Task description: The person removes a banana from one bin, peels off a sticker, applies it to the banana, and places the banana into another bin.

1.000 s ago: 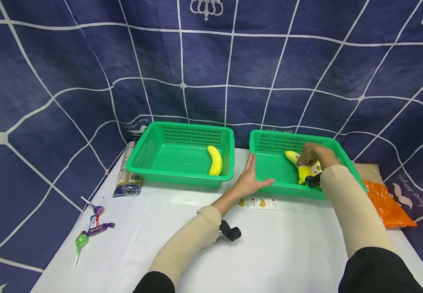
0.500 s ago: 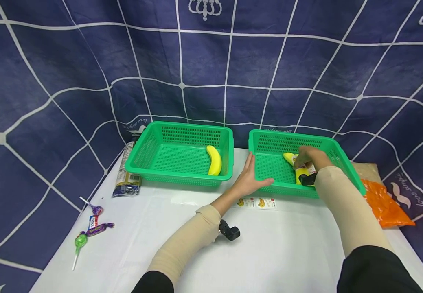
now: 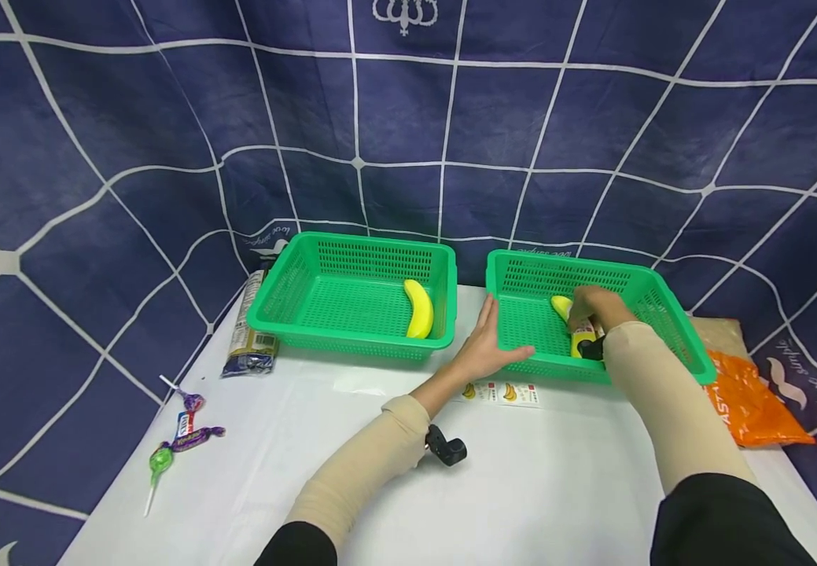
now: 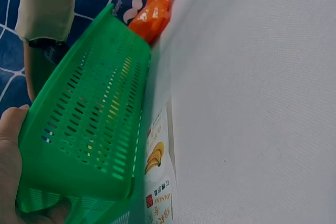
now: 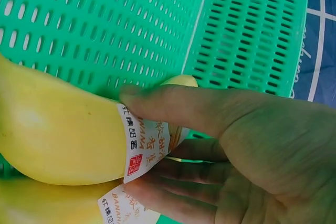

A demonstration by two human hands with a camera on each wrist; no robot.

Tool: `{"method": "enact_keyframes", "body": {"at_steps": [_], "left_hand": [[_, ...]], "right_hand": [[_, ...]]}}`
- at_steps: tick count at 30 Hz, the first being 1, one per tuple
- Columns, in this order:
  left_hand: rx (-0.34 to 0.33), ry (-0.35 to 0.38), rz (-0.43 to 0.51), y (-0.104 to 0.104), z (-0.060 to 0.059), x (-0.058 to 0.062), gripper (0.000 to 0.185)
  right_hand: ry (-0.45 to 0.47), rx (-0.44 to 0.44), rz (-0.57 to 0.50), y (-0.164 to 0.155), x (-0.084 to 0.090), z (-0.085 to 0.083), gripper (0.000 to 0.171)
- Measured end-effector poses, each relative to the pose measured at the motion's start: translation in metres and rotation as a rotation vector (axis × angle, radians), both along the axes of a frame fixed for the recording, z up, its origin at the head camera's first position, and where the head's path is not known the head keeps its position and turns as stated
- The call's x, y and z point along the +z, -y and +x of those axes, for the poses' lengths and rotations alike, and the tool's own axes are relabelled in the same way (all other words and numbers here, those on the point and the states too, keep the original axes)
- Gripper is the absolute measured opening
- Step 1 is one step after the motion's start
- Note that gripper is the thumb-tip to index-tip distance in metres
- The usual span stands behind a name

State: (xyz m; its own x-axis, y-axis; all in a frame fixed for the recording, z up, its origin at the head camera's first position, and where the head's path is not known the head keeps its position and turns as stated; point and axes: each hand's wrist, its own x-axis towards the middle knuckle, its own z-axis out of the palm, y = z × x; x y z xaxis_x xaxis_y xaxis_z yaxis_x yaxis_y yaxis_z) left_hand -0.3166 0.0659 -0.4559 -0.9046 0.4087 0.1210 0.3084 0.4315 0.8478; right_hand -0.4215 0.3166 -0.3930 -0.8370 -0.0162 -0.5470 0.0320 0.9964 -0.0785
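My right hand (image 3: 595,306) reaches down into the right green basket (image 3: 521,263). In the right wrist view its thumb lies over the paper label (image 5: 149,140) wrapped on a yellow banana (image 5: 63,124), and its fingers curl at the other side, pinching it. A second labelled banana (image 5: 47,200) lies alongside, against the first. The palm hides part of both fruits. My left hand (image 3: 482,346) rests at the same basket's front left corner, fingers straight along the left side and thumb extended along the front rim.
Another green basket (image 3: 302,338) holds one unlabelled banana (image 3: 418,310). Banana-print labels (image 3: 500,393) lie in front of my left hand. A dark packet (image 3: 248,338) and several candies (image 3: 185,424) lie on the left. An orange bag (image 3: 755,401) sits at the right.
My right hand has shifted slightly left inside the basket, and the bananas under it have moved a little with it. The left hand stays at the basket corner.
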Motion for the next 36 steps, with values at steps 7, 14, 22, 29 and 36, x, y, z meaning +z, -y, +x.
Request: {"method": "enact_keyframes", "body": {"at_steps": [7, 14, 22, 29, 36], "left_hand": [[0.005, 0.0, -0.004, 0.0, -0.001, -0.001, 0.111], [0.004, 0.005, -0.013, 0.0, -0.001, 0.001, 0.111], [-0.001, 0.006, -0.004, 0.0, 0.0, 0.001, 0.11], [-0.002, 0.006, -0.018, -0.001, 0.0, 0.001, 0.11], [0.008, 0.003, -0.014, -0.002, -0.001, -0.001, 0.11]], "right_hand": [[0.006, -0.009, -0.036, 0.0, 0.003, -0.002, 0.034], [-0.037, -0.032, -0.076, -0.001, 0.005, -0.004, 0.026], [-0.053, -0.023, -0.062, -0.001, 0.005, 0.0, 0.029], [-0.033, -0.012, -0.097, -0.006, 0.015, 0.003, 0.026], [-0.092, -0.014, -0.146, -0.002, 0.032, 0.012, 0.037]]}}
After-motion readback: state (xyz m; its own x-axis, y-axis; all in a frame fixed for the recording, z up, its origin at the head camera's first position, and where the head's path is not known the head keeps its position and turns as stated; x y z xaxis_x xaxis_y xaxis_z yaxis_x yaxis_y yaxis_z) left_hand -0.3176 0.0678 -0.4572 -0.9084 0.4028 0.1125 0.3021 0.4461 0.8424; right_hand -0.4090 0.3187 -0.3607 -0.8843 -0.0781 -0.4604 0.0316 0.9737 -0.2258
